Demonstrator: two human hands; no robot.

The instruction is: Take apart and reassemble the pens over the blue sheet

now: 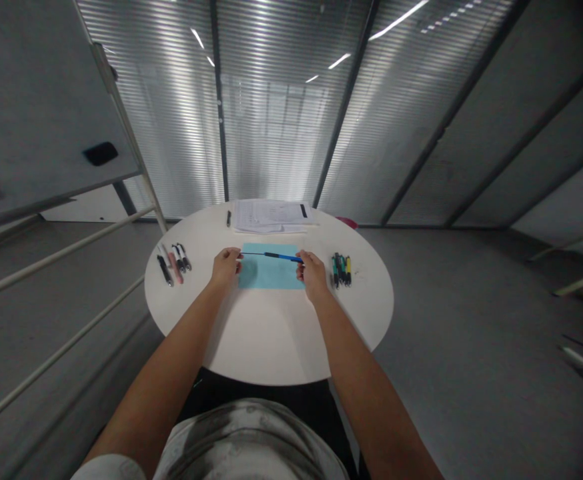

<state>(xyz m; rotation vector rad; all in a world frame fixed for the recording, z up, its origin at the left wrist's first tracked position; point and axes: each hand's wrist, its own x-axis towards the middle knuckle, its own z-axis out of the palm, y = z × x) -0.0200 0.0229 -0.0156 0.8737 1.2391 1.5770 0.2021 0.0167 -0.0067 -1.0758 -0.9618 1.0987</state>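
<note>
Over a light-blue sheet (270,275) on the round white table, my right hand (313,272) is closed on a blue pen barrel (285,257) with a dark grip section. From the barrel's left end runs a thin dark pen refill (252,253), its far end pinched in the fingers of my left hand (225,265). Barrel and refill lie in one line, nearly level, between the two hands. How far the refill reaches inside the barrel is hidden.
Right of my hands lie several green, black and yellow pens (341,271). More pens and a pink one (176,268) are at the left. Papers (269,217) and a dark pen (229,219) lie at the back of the table (271,340). A whiteboard frame (121,120) stands at left.
</note>
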